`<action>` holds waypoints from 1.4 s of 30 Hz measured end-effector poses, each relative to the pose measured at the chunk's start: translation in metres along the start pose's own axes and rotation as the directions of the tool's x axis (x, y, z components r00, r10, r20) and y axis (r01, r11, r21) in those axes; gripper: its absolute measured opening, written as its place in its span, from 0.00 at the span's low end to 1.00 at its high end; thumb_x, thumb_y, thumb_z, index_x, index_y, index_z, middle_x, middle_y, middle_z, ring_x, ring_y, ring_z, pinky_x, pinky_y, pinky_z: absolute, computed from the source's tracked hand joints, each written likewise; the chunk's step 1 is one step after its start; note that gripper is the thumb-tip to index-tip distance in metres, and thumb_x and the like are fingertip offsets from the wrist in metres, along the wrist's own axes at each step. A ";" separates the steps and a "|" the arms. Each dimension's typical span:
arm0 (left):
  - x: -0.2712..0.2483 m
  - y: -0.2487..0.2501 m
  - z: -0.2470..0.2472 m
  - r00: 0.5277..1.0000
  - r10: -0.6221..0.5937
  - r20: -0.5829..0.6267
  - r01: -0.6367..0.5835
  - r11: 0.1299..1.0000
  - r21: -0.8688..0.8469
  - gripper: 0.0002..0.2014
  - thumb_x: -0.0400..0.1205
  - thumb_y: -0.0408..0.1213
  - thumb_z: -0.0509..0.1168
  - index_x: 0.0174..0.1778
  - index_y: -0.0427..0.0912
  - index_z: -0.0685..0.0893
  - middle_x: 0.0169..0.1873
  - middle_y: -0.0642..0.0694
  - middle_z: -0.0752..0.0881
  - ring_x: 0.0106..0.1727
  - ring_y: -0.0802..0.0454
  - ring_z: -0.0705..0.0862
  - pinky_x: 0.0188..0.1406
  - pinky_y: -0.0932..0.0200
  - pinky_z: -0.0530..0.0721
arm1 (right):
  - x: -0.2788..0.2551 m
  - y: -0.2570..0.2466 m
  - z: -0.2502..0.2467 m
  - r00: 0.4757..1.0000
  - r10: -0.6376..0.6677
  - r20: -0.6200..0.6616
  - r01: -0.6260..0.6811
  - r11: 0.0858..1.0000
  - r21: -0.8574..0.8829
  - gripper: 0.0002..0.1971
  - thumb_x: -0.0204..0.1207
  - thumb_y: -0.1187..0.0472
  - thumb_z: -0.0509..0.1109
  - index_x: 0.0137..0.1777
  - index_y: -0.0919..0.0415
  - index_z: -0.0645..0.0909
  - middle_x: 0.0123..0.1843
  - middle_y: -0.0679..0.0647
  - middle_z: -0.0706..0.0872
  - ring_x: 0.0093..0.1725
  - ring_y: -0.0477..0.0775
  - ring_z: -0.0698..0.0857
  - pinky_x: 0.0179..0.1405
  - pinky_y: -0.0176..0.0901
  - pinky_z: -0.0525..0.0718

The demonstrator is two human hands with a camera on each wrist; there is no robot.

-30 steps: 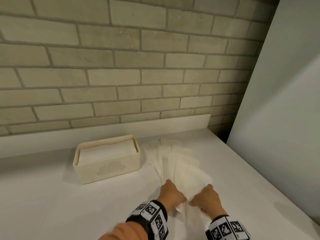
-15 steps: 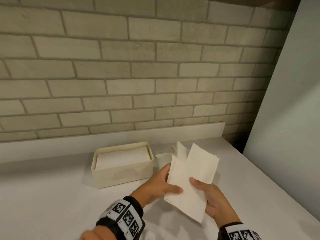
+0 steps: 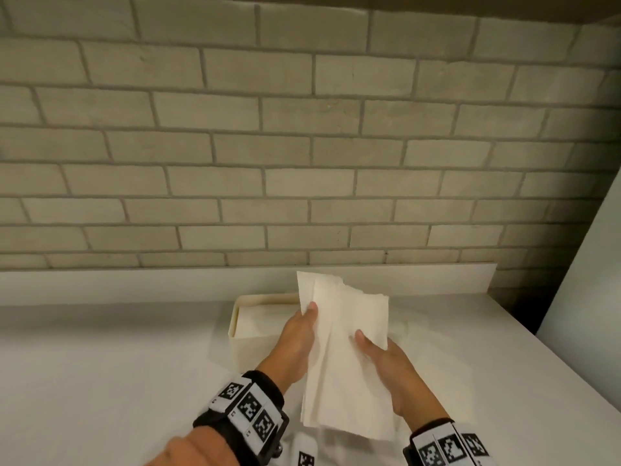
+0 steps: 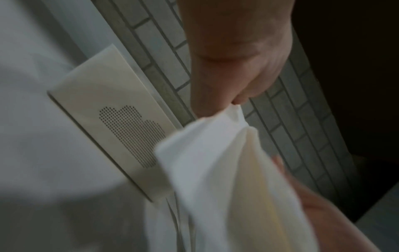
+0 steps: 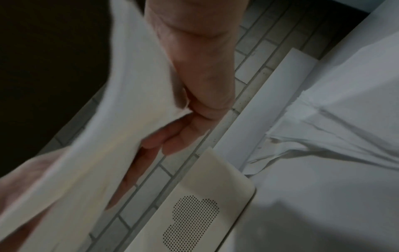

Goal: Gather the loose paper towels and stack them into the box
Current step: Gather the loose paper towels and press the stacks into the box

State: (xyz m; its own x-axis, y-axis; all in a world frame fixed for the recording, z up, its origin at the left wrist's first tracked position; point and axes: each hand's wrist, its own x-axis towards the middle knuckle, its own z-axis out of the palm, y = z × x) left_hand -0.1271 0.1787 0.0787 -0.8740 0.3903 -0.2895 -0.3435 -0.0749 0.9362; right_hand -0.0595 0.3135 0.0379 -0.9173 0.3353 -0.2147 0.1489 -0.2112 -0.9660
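Note:
A bunch of white paper towels (image 3: 342, 351) stands upright above the table, gripped from both sides. My left hand (image 3: 307, 319) pinches its left edge, thumb on the front. My right hand (image 3: 368, 346) holds the right side the same way. The left wrist view shows my left hand (image 4: 234, 102) pinching the towels (image 4: 215, 170). In the right wrist view, thumb and fingers of my right hand (image 5: 194, 110) clamp the towels (image 5: 129, 110). The cream box (image 3: 258, 299) sits just behind, with stacked towels inside; its perforated front (image 4: 121, 126) faces me. More loose towels (image 5: 323, 133) lie right of the box.
The white table (image 3: 100, 364) runs back to a low white backsplash (image 3: 134, 284) under a brick wall (image 3: 302, 163). A tall white panel (image 3: 591, 247) closes off the right side. The box (image 5: 207, 196) stands close to the backsplash.
Both hands gathered fanned towels off the table and raised them upright as a bunch. The bunch has since shifted left, in front of the box.

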 end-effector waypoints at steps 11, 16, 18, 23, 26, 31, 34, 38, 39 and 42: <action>0.021 0.009 -0.029 0.993 -0.104 0.060 0.104 0.995 0.013 0.19 0.85 0.53 0.54 0.50 0.43 0.84 0.39 0.47 0.91 0.44 0.51 0.88 0.42 0.55 0.86 | 0.028 -0.004 0.036 1.000 -0.013 0.023 0.012 0.999 0.034 0.17 0.80 0.51 0.66 0.67 0.54 0.76 0.57 0.52 0.88 0.55 0.54 0.87 0.54 0.48 0.85; 0.025 0.007 -0.034 0.988 -0.150 0.030 0.151 0.989 -0.007 0.27 0.83 0.61 0.49 0.57 0.43 0.83 0.51 0.42 0.89 0.55 0.43 0.87 0.54 0.49 0.85 | 0.035 -0.002 0.037 0.999 -0.044 -0.029 0.046 0.995 0.091 0.13 0.81 0.57 0.65 0.65 0.55 0.77 0.55 0.50 0.87 0.54 0.52 0.85 0.55 0.45 0.81; 0.023 0.006 -0.037 0.988 -0.156 -0.002 0.156 0.988 -0.015 0.27 0.83 0.60 0.50 0.59 0.42 0.82 0.51 0.41 0.89 0.55 0.41 0.87 0.51 0.49 0.86 | 0.036 0.001 0.034 0.997 -0.049 -0.052 0.056 0.986 0.156 0.13 0.80 0.63 0.66 0.63 0.62 0.80 0.57 0.57 0.88 0.56 0.58 0.86 0.55 0.49 0.83; 0.016 0.009 -0.038 0.992 -0.111 -0.052 0.115 0.991 0.073 0.26 0.86 0.53 0.51 0.70 0.37 0.74 0.55 0.40 0.86 0.61 0.42 0.83 0.53 0.50 0.81 | 0.034 -0.001 0.030 0.993 -0.045 -0.113 0.070 0.970 0.234 0.06 0.79 0.65 0.67 0.53 0.60 0.81 0.51 0.58 0.89 0.49 0.59 0.86 0.47 0.50 0.83; 0.011 0.011 -0.035 0.999 -0.042 -0.029 0.048 0.966 0.254 0.30 0.85 0.57 0.49 0.78 0.41 0.65 0.76 0.43 0.72 0.78 0.43 0.67 0.75 0.46 0.66 | 0.031 -0.008 0.034 0.995 -0.043 -0.092 0.059 0.981 0.186 0.04 0.80 0.61 0.66 0.51 0.55 0.81 0.49 0.54 0.88 0.49 0.56 0.86 0.47 0.49 0.83; 0.008 0.014 -0.029 0.997 0.002 0.083 -0.019 0.979 0.204 0.33 0.84 0.61 0.41 0.70 0.42 0.77 0.54 0.50 0.86 0.59 0.51 0.82 0.66 0.55 0.75 | 0.027 -0.013 0.044 0.999 0.004 -0.050 -0.001 0.998 0.055 0.18 0.81 0.47 0.63 0.66 0.53 0.76 0.63 0.52 0.86 0.64 0.58 0.82 0.70 0.59 0.76; 0.006 0.012 -0.027 0.992 0.024 0.124 -0.043 0.987 0.152 0.34 0.82 0.64 0.38 0.67 0.47 0.79 0.56 0.49 0.86 0.61 0.50 0.83 0.70 0.52 0.76 | 0.027 -0.015 0.049 0.997 0.030 -0.066 -0.033 0.999 -0.039 0.27 0.80 0.41 0.60 0.74 0.53 0.69 0.69 0.50 0.80 0.68 0.56 0.78 0.70 0.57 0.75; 0.006 0.009 -0.023 0.984 0.047 0.173 -0.063 0.994 0.092 0.31 0.80 0.65 0.34 0.58 0.56 0.79 0.56 0.53 0.86 0.61 0.53 0.83 0.66 0.54 0.79 | 0.023 -0.017 0.060 0.994 0.000 -0.106 -0.012 0.993 -0.118 0.27 0.80 0.41 0.58 0.75 0.53 0.65 0.68 0.50 0.76 0.67 0.55 0.77 0.69 0.53 0.75; 0.006 0.008 -0.024 0.987 0.069 0.147 -0.079 0.995 0.060 0.31 0.79 0.67 0.37 0.57 0.56 0.81 0.54 0.52 0.88 0.59 0.52 0.85 0.63 0.53 0.81 | 0.023 -0.018 0.060 0.994 -0.029 -0.109 0.015 0.992 -0.126 0.24 0.81 0.42 0.58 0.72 0.54 0.66 0.64 0.49 0.77 0.63 0.54 0.78 0.65 0.50 0.76; 0.014 0.003 -0.030 0.992 0.128 -0.009 -0.128 0.992 0.021 0.30 0.72 0.67 0.64 0.60 0.48 0.84 0.53 0.46 0.90 0.55 0.47 0.88 0.60 0.47 0.84 | 0.020 -0.021 0.060 0.986 -0.133 -0.104 0.110 0.973 -0.203 0.15 0.82 0.50 0.61 0.64 0.56 0.70 0.57 0.51 0.81 0.53 0.51 0.82 0.52 0.47 0.81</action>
State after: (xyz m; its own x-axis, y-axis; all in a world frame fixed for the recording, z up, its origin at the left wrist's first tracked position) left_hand -0.1506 0.1561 0.0717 -0.9139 0.3694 -0.1686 -0.2213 -0.1048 0.9696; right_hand -0.1032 0.2693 0.0624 -0.8856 0.4539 -0.0981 0.1190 0.0177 -0.9927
